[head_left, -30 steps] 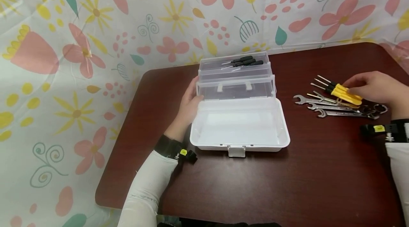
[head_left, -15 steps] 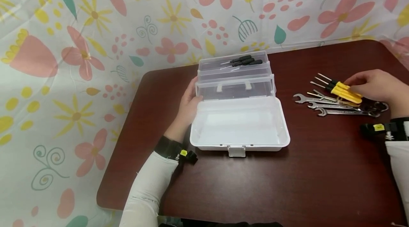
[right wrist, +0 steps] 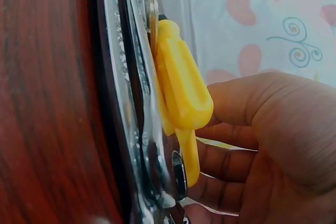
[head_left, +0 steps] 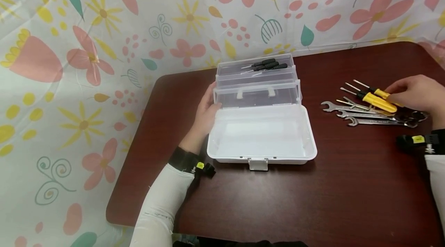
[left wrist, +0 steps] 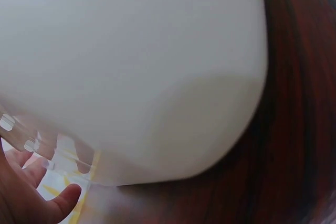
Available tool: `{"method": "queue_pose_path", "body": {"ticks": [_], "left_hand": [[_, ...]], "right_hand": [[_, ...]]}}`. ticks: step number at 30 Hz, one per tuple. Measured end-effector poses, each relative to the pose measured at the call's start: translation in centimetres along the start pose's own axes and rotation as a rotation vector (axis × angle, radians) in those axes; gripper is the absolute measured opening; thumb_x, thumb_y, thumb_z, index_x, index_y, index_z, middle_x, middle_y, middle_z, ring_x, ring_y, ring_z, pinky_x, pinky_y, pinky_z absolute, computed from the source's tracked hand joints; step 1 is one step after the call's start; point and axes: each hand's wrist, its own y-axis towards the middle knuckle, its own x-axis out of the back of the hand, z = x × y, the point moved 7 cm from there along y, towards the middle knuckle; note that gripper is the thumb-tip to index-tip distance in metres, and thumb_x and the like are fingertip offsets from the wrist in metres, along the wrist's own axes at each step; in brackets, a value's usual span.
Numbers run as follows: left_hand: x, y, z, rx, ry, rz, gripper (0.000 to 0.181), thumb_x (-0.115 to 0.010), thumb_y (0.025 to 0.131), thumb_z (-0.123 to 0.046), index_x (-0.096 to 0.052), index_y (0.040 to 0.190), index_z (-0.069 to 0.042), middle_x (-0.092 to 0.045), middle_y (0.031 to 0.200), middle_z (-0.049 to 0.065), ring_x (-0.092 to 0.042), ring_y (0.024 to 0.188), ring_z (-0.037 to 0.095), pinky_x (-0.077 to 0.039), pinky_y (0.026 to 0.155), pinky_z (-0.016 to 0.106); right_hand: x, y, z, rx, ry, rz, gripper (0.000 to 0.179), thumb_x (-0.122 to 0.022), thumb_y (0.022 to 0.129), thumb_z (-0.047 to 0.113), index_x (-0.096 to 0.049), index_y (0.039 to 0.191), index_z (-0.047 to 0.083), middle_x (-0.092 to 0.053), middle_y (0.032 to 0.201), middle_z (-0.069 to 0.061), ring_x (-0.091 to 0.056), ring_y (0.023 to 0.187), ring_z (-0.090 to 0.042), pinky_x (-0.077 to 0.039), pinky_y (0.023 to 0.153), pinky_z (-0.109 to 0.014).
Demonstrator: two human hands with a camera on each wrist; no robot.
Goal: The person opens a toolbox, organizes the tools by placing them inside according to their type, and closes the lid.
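Note:
A white toolbox (head_left: 222, 159) stands open with its clear lid and trays raised. My left hand (head_left: 205, 114) holds the left side of the clear part, thumb in front and fingers behind. Several black-handled screwdrivers (head_left: 269, 65) lie in the top tray. At the right, my right hand (head_left: 417, 92) pinches the handle of the farthest yellow screwdriver (head_left: 381, 93). Beside it other yellow screwdrivers (head_left: 379, 103) lie across the wrenches (head_left: 379, 122). In the right wrist view, a yellow handle (right wrist: 184, 80) partly hides my fingers (right wrist: 228, 108).
Thin brass-coloured pieces (head_left: 352, 103) lie among the wrenches. A flower-print curtain (head_left: 194, 19) hangs behind and left of the dark wooden table (head_left: 271, 204). The toolbox's clear latch (head_left: 258, 164) hangs at its front.
The farthest yellow screwdriver has shifted right with my right hand and now lies apart from the others. My left hand keeps its hold on the toolbox.

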Motion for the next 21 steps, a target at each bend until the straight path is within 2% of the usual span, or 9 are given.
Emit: {"method": "queue_pose_path", "body": {"ticks": [7,12,17,21], "left_hand": [[-0.1,0.1,0.1,0.009,0.002,0.012,0.071,-0.036,0.096,0.015,-0.025,0.163,-0.006,-0.035,0.163,0.027,-0.038,0.138,0.055,-0.03,0.108,0.078],[-0.2,0.2,0.0,0.012,0.024,0.014,0.071,-0.037,0.095,0.014,-0.026,0.163,-0.008,-0.036,0.163,0.025,-0.041,0.139,0.05,-0.032,0.108,0.077],[-0.2,0.1,0.0,-0.006,0.038,0.009,0.072,-0.039,0.095,0.014,-0.032,0.161,-0.012,-0.043,0.16,0.021,-0.04,0.139,0.055,-0.034,0.108,0.076],[-0.2,0.1,-0.3,-0.029,0.031,0.011,0.071,-0.04,0.094,0.014,-0.032,0.161,-0.01,-0.042,0.16,0.023,-0.036,0.139,0.06,-0.032,0.109,0.077]], "right_hand": [[0.2,-0.2,0.2,0.015,-0.011,0.013,0.033,-0.062,0.092,0.009,-0.063,0.107,-0.019,-0.065,0.089,-0.035,-0.053,0.062,-0.027,-0.041,0.054,-0.036],[0.3,-0.3,0.1,0.013,-0.016,0.007,0.031,-0.063,0.09,0.008,-0.063,0.105,-0.019,-0.066,0.086,-0.031,-0.053,0.062,-0.026,-0.041,0.054,-0.035],[0.7,-0.4,0.1,0.001,-0.017,-0.042,0.031,-0.065,0.088,0.011,-0.063,0.103,-0.016,-0.066,0.08,-0.027,-0.053,0.06,-0.026,-0.039,0.052,-0.036],[1.1,-0.5,0.1,-0.019,-0.005,-0.092,0.028,-0.067,0.086,0.012,-0.065,0.099,-0.013,-0.066,0.073,-0.02,-0.051,0.058,-0.025,-0.038,0.051,-0.037]]}}
